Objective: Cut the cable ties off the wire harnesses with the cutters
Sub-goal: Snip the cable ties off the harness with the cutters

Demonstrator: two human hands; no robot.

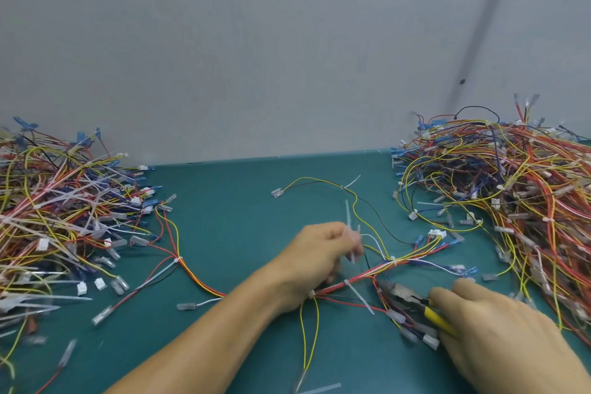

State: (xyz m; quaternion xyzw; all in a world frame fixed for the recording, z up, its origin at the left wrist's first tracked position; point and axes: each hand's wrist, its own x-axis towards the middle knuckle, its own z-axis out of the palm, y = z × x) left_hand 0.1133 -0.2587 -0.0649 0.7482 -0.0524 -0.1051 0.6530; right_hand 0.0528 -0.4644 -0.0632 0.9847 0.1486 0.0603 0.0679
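Cutters (412, 299) in right hand (499, 339); left hand (319, 256) grips one harness (361, 278).

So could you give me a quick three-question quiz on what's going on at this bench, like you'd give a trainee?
1. True or false: the right hand holds cutters with yellow handles.
2. What is the left hand resting on? A) the pile at the left B) the wire harness in the middle of the green table C) nothing
3. Fill in: a white ___ is still fastened round the red wires near the cutters' tip.

Key: 1 true; 2 B; 3 cable tie.
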